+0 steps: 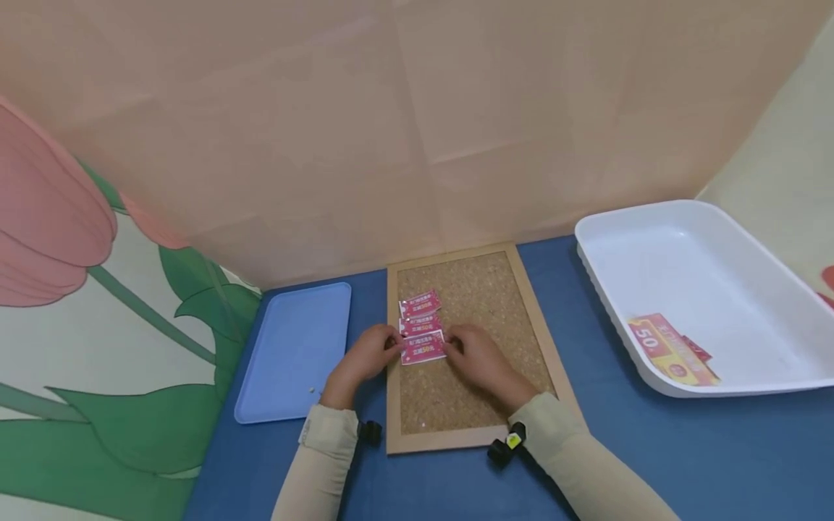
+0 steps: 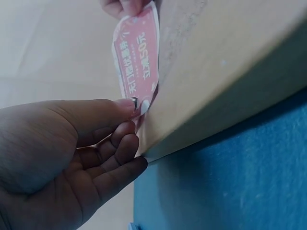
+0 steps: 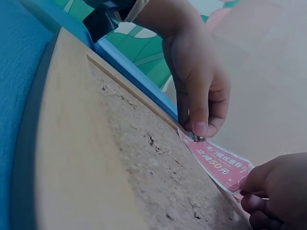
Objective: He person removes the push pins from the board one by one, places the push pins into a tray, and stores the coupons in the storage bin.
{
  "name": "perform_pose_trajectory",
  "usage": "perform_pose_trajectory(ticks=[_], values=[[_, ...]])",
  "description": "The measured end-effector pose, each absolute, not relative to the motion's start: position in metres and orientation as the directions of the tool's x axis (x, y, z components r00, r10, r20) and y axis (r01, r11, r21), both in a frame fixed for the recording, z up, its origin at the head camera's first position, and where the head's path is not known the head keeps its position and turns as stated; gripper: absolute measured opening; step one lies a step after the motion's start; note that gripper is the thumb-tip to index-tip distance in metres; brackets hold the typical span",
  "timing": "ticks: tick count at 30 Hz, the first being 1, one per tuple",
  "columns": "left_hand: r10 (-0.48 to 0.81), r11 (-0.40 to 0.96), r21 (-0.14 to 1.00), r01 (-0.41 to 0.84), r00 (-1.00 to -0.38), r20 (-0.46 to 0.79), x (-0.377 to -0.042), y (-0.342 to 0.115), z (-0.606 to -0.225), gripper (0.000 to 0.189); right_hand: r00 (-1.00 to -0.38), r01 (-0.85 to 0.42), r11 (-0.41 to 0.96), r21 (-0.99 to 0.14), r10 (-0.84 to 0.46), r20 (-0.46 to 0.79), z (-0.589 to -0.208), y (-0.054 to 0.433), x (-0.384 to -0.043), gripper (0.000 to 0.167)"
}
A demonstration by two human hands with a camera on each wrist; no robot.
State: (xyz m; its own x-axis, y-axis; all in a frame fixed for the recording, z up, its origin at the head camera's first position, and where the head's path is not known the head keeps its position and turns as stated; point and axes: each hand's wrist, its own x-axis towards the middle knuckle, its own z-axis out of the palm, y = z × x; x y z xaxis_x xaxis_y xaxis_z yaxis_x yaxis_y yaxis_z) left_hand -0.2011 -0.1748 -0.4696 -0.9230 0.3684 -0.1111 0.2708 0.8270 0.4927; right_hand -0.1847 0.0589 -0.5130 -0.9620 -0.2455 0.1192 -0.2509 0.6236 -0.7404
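Note:
A cork board point(image 1: 485, 304) with a wooden frame lies on the blue table. Three pink coupons form a column on its left side: a top coupon point(image 1: 420, 303), a middle coupon point(image 1: 420, 325) and a lowest coupon point(image 1: 423, 349). My left hand point(image 1: 373, 354) is at the left end of the lowest one, pinching a small shiny thumbtack point(image 3: 197, 138) against the paper. My right hand point(image 1: 481, 358) pinches that coupon's right end between thumb and finger. In the left wrist view the lowest coupon point(image 2: 138, 57) bows slightly between both hands.
A blue tray point(image 1: 293, 347) lies left of the board, with small bits point(image 1: 311, 389) near its front. At the right stands a white tub point(image 1: 730, 289) holding pink and yellow coupons point(image 1: 674, 351). A paper-covered wall point(image 1: 417, 130) rises behind the table.

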Motion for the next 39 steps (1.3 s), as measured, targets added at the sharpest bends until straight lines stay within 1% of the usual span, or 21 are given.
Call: perform_pose_trajectory(ticks=[10,16,22,25,33,39], values=[[0.354,0.835,0.468,0.288,-0.933,-0.057,-0.192,-0.184,-0.458,0.007,-0.966,-0.198,0.567,-0.8,-0.249,0.063,-0.503,0.074,-0.177,0.006],[0.328,0.835,0.473,0.281,-0.944,-0.019,-0.18,-0.198,-0.452,0.006,-0.966,-0.198,0.577,-0.792,-0.25,0.06,-0.494,0.099,-0.167,0.007],[0.278,0.851,0.472,0.228,-0.96,-0.037,-0.173,-0.207,-0.444,0.005,-0.967,-0.181,0.573,-0.8,-0.253,0.038,-0.477,0.12,-0.161,0.01],[0.265,0.855,0.473,0.214,-0.963,-0.043,-0.171,-0.209,-0.442,0.006,-0.965,-0.199,0.58,-0.79,-0.255,0.056,-0.471,0.129,-0.158,0.011],[0.272,0.863,0.442,0.245,-0.962,0.002,-0.164,-0.219,-0.439,0.007,-0.955,-0.261,0.6,-0.756,-0.273,0.113,-0.459,0.15,-0.149,0.011],[0.245,0.873,0.432,0.227,-0.969,0.014,-0.156,-0.229,-0.435,0.005,-0.946,-0.303,0.633,-0.713,-0.29,0.145,-0.436,0.173,-0.139,0.013]])
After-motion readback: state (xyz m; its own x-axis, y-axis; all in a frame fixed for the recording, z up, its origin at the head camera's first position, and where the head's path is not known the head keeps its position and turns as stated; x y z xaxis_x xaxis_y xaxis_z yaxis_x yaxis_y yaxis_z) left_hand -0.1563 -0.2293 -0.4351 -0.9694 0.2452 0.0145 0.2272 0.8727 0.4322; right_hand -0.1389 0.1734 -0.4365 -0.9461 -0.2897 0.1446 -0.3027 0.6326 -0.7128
